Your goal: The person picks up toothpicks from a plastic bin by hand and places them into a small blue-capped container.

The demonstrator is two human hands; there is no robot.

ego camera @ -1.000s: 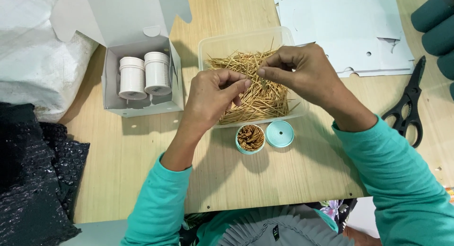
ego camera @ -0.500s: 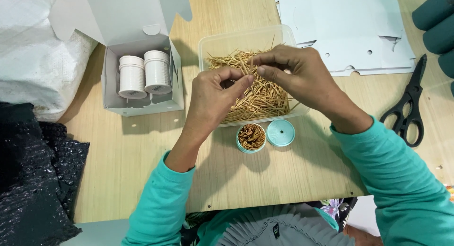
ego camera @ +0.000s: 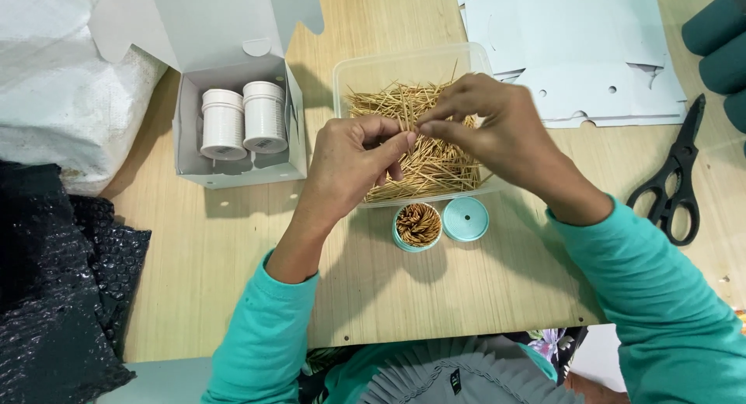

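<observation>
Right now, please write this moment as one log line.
left hand: pinches thin wooden toothpicks | right hand: pinches same bunch | clear plastic tub: beneath | small teal jar: open, filled

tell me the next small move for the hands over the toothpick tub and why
Probably carry the pinched toothpicks down to the small open container and drop them in upright. Both the left hand and right hand pinch a few sticks above the clear tub; the container in front stands open, partly filled, its teal lid lying beside it.
</observation>
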